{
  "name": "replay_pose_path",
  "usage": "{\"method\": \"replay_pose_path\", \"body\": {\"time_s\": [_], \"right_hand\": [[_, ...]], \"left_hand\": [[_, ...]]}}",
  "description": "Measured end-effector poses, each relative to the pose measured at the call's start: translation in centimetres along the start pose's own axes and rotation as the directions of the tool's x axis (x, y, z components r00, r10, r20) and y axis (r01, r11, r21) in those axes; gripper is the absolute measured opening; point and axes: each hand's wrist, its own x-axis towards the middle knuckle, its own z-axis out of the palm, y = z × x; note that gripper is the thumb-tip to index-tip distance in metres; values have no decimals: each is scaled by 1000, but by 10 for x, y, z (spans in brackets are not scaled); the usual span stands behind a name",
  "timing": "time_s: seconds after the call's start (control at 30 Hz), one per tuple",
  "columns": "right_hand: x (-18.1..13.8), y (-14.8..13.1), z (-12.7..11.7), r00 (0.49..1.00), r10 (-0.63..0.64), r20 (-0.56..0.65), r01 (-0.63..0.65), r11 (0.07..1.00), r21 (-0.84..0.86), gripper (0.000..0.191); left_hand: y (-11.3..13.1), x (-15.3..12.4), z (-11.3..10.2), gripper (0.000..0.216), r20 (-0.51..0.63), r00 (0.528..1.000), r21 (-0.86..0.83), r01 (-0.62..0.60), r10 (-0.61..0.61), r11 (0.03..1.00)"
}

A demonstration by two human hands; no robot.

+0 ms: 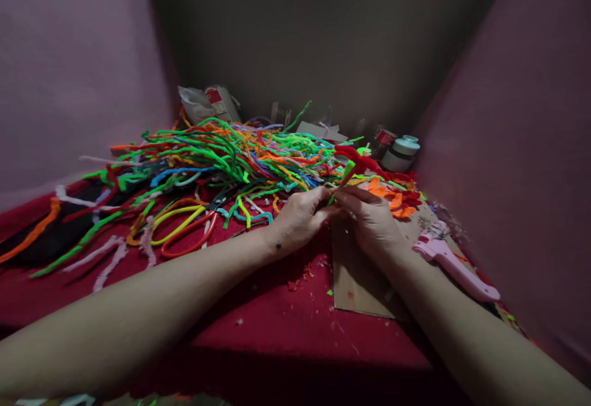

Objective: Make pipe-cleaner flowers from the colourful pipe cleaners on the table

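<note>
My left hand [302,215] and my right hand [372,218] meet over the red cloth, fingers pinched together on a green pipe cleaner stem [342,178]. The stem rises between them and carries a red fuzzy piece [362,159] at its top. Both hands are closed on it. Just behind them lies a big tangled heap of coloured pipe cleaners [221,153]. Orange and red fuzzy bits [397,199] lie right of my right hand.
Scissors with red and yellow handles [189,230] lie left of my left hand. A cardboard sheet [360,276] lies under my right wrist, a pink tool [455,261] to its right. A white-lidded jar [401,153] and crumpled packets [207,103] stand at the back. Walls close in on both sides.
</note>
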Motion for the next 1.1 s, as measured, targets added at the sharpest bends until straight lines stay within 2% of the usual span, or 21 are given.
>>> {"method": "replay_pose_path", "body": {"time_s": [0.1, 0.17, 0.27, 0.4, 0.53, 0.63, 0.73, 0.87, 0.93, 1.0, 1.1], "right_hand": [[-3, -3, 3, 1000, -17, 8, 18, 998, -53, 7], [-4, -4, 3, 1000, -15, 16, 16, 998, -57, 8], [-3, -2, 1, 999, -15, 51, 18, 998, -62, 6], [-1, 2, -2, 996, -17, 85, 20, 999, -37, 6], [1, 0, -1, 984, 89, 153, -100, 993, 67, 13], [0, -3, -1, 966, 144, 216, -180, 971, 157, 14], [0, -4, -4, 948, 178, 263, -227, 959, 171, 14], [0, -2, -7, 935, 157, 318, -219, 961, 169, 10], [0, -1, -7, 943, 129, 306, -185, 970, 159, 10], [-1, -1, -5, 959, 110, 260, -151, 978, 144, 14], [-1, 0, -2, 977, 82, 197, -106, 988, 115, 10]], "left_hand": [[1, 1, -2, 14, 10, 998, -74, 60, -60, 995], [2, 4, -4, 16, 92, 984, -226, 169, -152, 959], [1, 6, -5, 19, 241, 937, -404, 333, -252, 852], [-8, 6, -3, 23, 325, 913, -565, 398, -249, 723], [-13, 6, -1, 22, 384, 899, -669, 429, -212, 607], [-8, 6, -3, 17, 432, 878, -728, 474, -206, 496], [-2, 5, -6, 15, 492, 851, -745, 520, -182, 417], [0, 5, -9, 14, 517, 842, -736, 530, -157, 420], [-1, 5, -9, 16, 502, 848, -721, 520, -171, 459], [-1, 6, -10, 17, 473, 862, -680, 490, -185, 545], [2, 5, -9, 25, 376, 904, -563, 396, -202, 725]]}}
